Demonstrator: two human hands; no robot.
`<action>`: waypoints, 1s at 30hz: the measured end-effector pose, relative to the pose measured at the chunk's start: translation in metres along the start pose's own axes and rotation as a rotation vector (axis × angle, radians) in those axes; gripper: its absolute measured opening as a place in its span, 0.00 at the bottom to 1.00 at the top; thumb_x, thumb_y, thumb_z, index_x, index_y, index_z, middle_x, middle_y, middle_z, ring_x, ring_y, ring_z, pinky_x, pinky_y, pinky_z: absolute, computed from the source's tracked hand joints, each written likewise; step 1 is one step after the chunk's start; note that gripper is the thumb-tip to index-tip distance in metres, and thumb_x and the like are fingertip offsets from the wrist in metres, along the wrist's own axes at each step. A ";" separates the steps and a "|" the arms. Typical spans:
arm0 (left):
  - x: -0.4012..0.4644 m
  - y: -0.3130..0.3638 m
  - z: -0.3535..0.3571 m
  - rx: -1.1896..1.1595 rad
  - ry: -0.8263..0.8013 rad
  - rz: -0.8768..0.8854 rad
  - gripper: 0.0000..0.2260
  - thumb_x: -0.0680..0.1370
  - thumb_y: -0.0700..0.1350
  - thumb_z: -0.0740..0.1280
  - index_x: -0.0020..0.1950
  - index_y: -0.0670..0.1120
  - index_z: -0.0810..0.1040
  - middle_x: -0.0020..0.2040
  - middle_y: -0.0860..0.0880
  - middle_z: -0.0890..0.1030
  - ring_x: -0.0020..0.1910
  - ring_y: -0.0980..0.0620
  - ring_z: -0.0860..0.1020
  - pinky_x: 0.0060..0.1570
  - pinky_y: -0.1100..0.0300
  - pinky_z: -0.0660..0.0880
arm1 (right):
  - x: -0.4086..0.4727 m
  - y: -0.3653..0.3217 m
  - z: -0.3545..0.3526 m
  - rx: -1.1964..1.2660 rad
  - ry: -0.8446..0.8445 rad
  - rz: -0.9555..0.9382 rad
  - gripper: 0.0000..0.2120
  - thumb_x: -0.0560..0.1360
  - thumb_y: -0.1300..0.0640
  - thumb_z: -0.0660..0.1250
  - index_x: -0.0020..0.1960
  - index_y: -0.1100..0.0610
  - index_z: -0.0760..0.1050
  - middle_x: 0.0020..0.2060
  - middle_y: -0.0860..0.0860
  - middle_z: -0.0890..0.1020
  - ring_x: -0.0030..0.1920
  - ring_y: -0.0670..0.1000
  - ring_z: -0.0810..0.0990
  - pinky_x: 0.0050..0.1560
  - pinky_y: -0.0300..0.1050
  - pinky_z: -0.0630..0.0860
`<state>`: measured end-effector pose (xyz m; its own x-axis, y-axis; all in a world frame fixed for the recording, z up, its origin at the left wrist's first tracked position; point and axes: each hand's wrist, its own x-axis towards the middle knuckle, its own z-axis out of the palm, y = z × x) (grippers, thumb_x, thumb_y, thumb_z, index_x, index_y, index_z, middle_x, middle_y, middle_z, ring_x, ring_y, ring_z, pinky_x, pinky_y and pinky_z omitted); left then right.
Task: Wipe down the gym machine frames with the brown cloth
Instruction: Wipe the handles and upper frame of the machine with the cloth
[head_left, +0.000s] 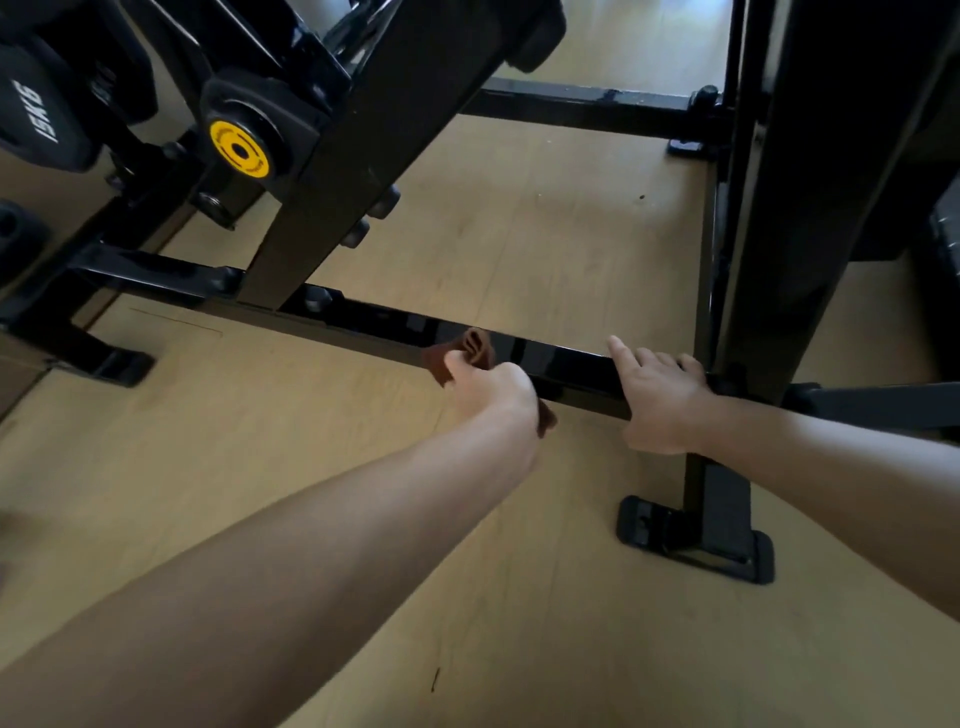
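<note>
Both bare forearms reached forward and down. The left hand was curled into a fist, thumb on top. The right hand lay palm-down beside it, fingers extended forward and slightly spread.

A light wooden floor is carrying the black gym machine frame, whose low bar is running from nine o'clock toward three o'clock. A flat black foot is resting on the boards at four o'clock, another at nine o'clock.
</note>
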<state>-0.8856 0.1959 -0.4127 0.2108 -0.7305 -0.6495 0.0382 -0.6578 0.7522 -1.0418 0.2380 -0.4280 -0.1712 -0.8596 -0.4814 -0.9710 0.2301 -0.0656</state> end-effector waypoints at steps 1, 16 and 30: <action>-0.011 -0.010 0.011 0.044 -0.055 -0.007 0.23 0.81 0.38 0.56 0.72 0.59 0.63 0.68 0.46 0.73 0.58 0.41 0.77 0.53 0.45 0.78 | -0.002 0.000 0.000 -0.004 0.015 0.003 0.52 0.75 0.55 0.72 0.83 0.54 0.36 0.75 0.56 0.64 0.77 0.59 0.62 0.79 0.59 0.54; 0.034 0.031 -0.034 -0.188 0.100 -0.009 0.10 0.84 0.41 0.58 0.62 0.54 0.71 0.61 0.45 0.78 0.53 0.43 0.77 0.61 0.42 0.74 | -0.014 0.002 -0.016 0.068 -0.023 -0.007 0.49 0.78 0.62 0.68 0.83 0.56 0.35 0.71 0.59 0.69 0.71 0.61 0.68 0.72 0.55 0.67; -0.038 -0.022 0.047 0.088 -0.194 -0.146 0.17 0.82 0.40 0.60 0.68 0.55 0.67 0.59 0.43 0.78 0.55 0.41 0.78 0.53 0.45 0.78 | -0.014 0.006 -0.023 0.138 -0.107 -0.027 0.50 0.79 0.59 0.69 0.83 0.54 0.33 0.76 0.59 0.67 0.76 0.63 0.63 0.76 0.56 0.62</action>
<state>-0.9405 0.2293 -0.4100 0.0178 -0.6426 -0.7660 -0.0325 -0.7661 0.6419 -1.0487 0.2409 -0.4011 -0.1191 -0.8148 -0.5674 -0.9416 0.2740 -0.1958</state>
